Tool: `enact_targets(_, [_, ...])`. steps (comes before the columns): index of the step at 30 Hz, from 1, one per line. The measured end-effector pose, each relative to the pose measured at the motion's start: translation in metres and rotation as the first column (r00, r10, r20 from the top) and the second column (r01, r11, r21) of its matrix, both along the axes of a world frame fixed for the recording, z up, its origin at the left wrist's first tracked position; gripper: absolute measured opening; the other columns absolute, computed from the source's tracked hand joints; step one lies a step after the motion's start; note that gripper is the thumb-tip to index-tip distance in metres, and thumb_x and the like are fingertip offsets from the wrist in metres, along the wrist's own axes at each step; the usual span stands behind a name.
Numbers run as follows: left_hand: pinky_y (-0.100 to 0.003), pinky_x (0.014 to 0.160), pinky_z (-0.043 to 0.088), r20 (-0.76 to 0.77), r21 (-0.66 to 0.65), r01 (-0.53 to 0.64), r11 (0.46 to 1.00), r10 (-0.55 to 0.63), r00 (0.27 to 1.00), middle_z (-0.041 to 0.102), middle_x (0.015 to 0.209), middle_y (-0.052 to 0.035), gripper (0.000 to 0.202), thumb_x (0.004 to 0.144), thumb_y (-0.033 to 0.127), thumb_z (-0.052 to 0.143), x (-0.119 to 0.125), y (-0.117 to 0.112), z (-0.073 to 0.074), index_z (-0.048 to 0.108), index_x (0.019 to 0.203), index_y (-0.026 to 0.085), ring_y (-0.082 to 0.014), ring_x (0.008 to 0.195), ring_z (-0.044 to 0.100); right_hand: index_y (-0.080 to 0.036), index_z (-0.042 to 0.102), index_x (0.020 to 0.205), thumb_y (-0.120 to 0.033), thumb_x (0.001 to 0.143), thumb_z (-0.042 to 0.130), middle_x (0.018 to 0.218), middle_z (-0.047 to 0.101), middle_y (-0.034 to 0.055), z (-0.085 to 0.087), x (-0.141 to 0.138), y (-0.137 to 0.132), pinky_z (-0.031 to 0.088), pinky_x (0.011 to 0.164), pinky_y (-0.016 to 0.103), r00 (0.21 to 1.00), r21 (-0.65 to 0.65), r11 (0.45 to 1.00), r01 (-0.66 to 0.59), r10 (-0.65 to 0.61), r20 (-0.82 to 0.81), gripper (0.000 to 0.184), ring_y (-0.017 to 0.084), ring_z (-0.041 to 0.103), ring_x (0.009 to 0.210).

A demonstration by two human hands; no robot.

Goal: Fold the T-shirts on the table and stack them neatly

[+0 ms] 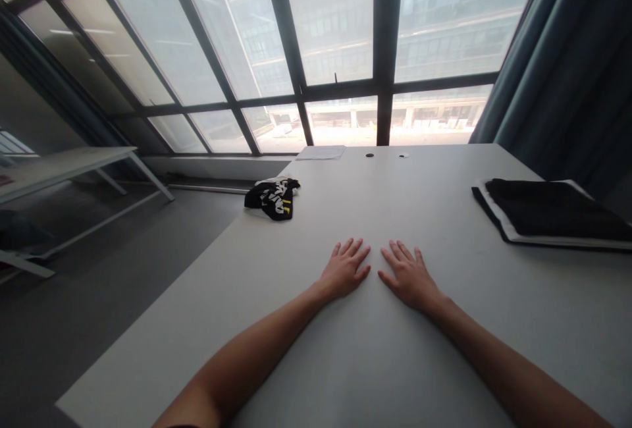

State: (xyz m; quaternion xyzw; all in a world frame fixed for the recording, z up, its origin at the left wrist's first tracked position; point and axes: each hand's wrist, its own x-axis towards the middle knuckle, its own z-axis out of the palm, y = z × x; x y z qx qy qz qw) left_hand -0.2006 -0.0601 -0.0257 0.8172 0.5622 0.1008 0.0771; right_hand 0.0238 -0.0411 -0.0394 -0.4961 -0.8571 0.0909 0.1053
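My left hand [345, 268] lies flat on the white table [316, 362], palm down with its fingers spread. Beside it, a small gap away, my right hand [407, 274] rests the same way. Neither hand holds anything. Beyond my left hand, near the table's left edge, sits a crumpled black cloth item [273, 197] with white and yellow markings; its exact kind I cannot make out. Off to the right of my right hand lies a stack of folded black and white cloth [553, 209], apart from it.
White paper sheets [320, 152] lie at the table's far left corner, near a dark round hole [369, 155]. Large windows [336, 20] stand behind the table, with a dark curtain [557, 59] at right. Another white table [64, 168] stands across the grey floor [197, 217].
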Motion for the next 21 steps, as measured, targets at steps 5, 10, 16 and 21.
enact_targets(5, [-0.054, 0.122, 0.019, 0.046, 0.001, -0.009, 1.0, 0.009, 0.999, 0.035, 0.162, -0.0052, 0.055, 0.098, 0.05, 0.047, -0.003, 0.001, 0.001, 0.046, 0.149, 0.031, -0.0282, 0.151, 0.025, -0.02, 0.041, 0.152, -0.052, 0.097, 0.041, 0.164, 0.027, 0.0152, -0.002, 0.0, 0.0, 0.007, 0.119, 0.06, 1.0, 0.012, 1.0, 0.0, 0.0, 0.003, 0.064, 0.032, 0.018, 0.153])
enact_targets(10, [-0.043, 0.12, 0.03, 0.185, 0.04, 0.012, 0.999, -0.019, 0.983, 0.052, 0.151, -0.0044, 0.044, 0.096, 0.036, 0.052, -0.016, 0.013, -0.001, 0.06, 0.138, 0.027, -0.0231, 0.142, 0.044, -0.02, 0.042, 0.152, -0.051, 0.097, 0.041, 0.164, 0.028, 0.0145, 0.0, 0.0, -0.001, 0.007, 0.12, 0.06, 1.0, 0.003, 1.0, 0.004, -0.004, 0.01, 0.063, 0.031, 0.018, 0.153])
enact_targets(16, [-0.031, 0.114, 0.041, 0.251, 0.144, -0.197, 0.97, 0.156, 0.955, 0.065, 0.136, -0.0043, 0.036, 0.092, 0.028, 0.055, -0.076, 0.051, 0.008, 0.069, 0.125, 0.021, -0.0191, 0.125, 0.059, -0.019, 0.04, 0.153, -0.05, 0.097, 0.04, 0.164, 0.026, 0.0148, 0.001, 0.001, -0.001, 0.007, 0.119, 0.061, 1.0, -0.01, 1.0, 0.001, -0.001, 0.009, 0.063, 0.032, 0.017, 0.153])
enact_targets(21, [-0.042, 0.12, 0.031, 0.259, 0.269, -0.564, 0.781, 0.506, 0.823, 0.053, 0.147, -0.0133, 0.045, 0.092, 0.02, 0.049, -0.154, 0.071, 0.015, 0.061, 0.134, 0.014, -0.0271, 0.139, 0.044, -0.019, 0.041, 0.153, -0.05, 0.097, 0.04, 0.164, 0.027, 0.0151, 0.001, 0.0, -0.001, 0.008, 0.119, 0.061, 1.0, -0.016, 1.0, 0.003, -0.003, 0.015, 0.064, 0.032, 0.017, 0.153])
